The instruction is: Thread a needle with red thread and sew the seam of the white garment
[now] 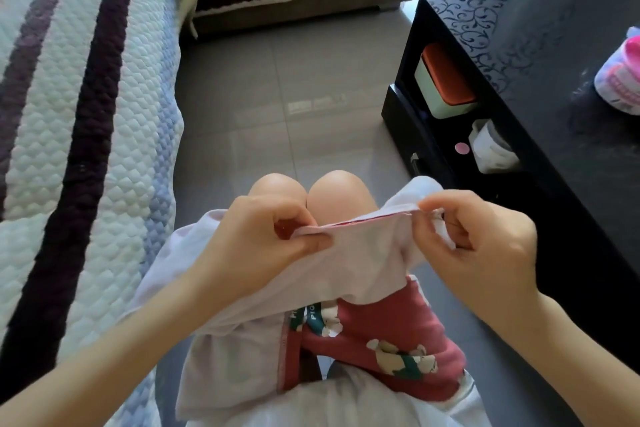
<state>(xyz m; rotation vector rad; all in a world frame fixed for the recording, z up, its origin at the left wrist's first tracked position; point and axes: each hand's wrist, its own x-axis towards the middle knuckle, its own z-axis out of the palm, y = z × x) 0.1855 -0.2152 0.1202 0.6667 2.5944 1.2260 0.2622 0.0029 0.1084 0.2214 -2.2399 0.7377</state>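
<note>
The white garment [360,263] lies over my lap, and its seam edge [367,220] is stretched taut between both hands above my knees. A line of red stitching runs along that edge. My left hand [263,239] pinches the left end of the seam between thumb and fingers. The right end is pinched by my right hand [481,239], with loose white cloth bunched in its fingers. I cannot make out the needle or any loose red thread.
A quilted striped sofa cover [86,114] fills the left. A black low table [540,87] stands at the right, with a green-and-orange box [446,83] on its shelf and a pink-and-white object [620,80] on top. Grey floor tiles [294,97] lie ahead.
</note>
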